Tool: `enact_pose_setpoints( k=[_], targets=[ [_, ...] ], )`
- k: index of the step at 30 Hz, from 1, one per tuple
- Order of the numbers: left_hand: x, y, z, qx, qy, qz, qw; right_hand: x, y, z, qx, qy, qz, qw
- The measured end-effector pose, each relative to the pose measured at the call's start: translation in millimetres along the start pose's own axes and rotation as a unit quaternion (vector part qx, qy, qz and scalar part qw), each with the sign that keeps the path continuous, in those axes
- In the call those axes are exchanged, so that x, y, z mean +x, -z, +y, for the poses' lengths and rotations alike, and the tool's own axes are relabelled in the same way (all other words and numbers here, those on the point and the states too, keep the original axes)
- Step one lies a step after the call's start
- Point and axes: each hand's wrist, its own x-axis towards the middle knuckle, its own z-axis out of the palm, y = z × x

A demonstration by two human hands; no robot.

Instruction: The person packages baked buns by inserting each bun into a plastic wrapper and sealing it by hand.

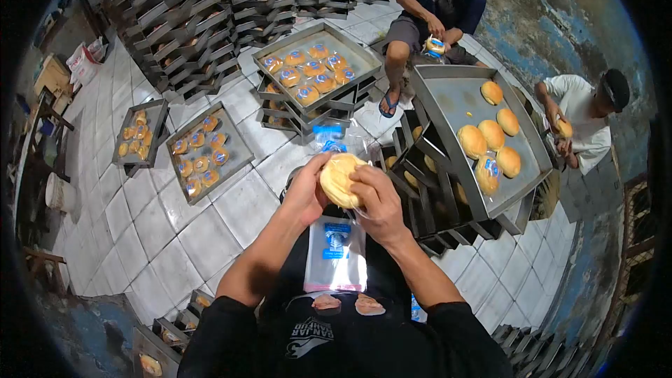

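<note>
A round bun, its pale yellow side turned toward me, is held up in front of my chest. My left hand grips its left edge, with the thumb along the side. Fingers of my right hand curl over the bun's right side. Clear plastic with blue print shows just beyond the bun and near my right fingers; whether the bun is inside it I cannot tell. On my lap lies a stack of clear plastic bags with a blue printed label.
At my right a metal tray of bare buns and one wrapped bun tops a stack. Ahead, another stacked tray holds wrapped buns; a floor tray and a smaller tray sit left. Two people handle buns beyond.
</note>
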Motion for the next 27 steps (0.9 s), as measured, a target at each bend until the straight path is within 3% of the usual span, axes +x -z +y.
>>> enact_pose_setpoints(
  k=[3,5,6,7,9,10,13,17,18,21,22,25,26,27],
  targets=[
    [-3.5,22.0,-1.0,-0.018,-0.007,0.003,1.0,8.6,-17.0,-16.0,-0.053,-0.078,-0.074,0.993],
    [15.3,63.4,-0.3,-0.093,0.004,-0.008,0.996,-19.0,-53.1,-27.8,0.09,-0.101,-0.115,0.984],
    [17.3,88.6,-0.9,-0.129,0.015,-0.071,0.989,-22.4,-57.1,-32.0,0.053,-0.091,-0.15,0.983],
    [8.7,81.9,-9.6,-0.099,-0.038,-0.024,0.994,-21.2,-60.7,-31.2,0.013,-0.078,-0.182,0.98],
    [-14.3,41.1,-43.3,-0.044,-0.141,0.066,0.987,-17.8,-65.7,-21.2,-0.059,-0.066,-0.142,0.986],
    [-29.9,24.1,-50.1,0.019,-0.162,0.024,0.986,-12.4,-58.4,-18.5,-0.066,-0.065,-0.14,0.986],
    [-16.9,44.2,-30.4,-0.093,-0.199,-0.046,0.974,10.7,-41.4,-21.0,-0.03,-0.08,-0.171,0.982],
    [24.5,20.0,-35.9,-0.054,-0.302,0.03,0.951,13.6,-63.4,12.2,-0.033,-0.11,-0.218,0.969],
    [30.7,19.3,-39.6,-0.083,-0.297,0.058,0.949,16.0,-59.7,15.0,-0.031,-0.079,-0.184,0.979],
    [29.0,39.1,-16.4,-0.146,-0.167,-0.019,0.975,26.7,-28.6,4.1,0.148,-0.071,-0.173,0.971],
    [30.3,42.5,-12.0,-0.161,-0.138,-0.043,0.976,26.3,-29.1,-8.3,0.206,-0.094,-0.123,0.966],
    [38.5,40.1,-11.7,-0.194,-0.131,-0.114,0.966,13.9,-43.6,-14.3,0.207,-0.13,-0.173,0.954],
    [41.1,40.6,-7.8,-0.201,-0.061,-0.081,0.974,15.6,-42.2,-15.7,0.273,-0.203,-0.214,0.916],
    [40.3,44.4,-6.1,-0.201,-0.085,-0.061,0.974,14.2,-33.5,-25.6,0.419,-0.183,-0.27,0.847]
  ],
)
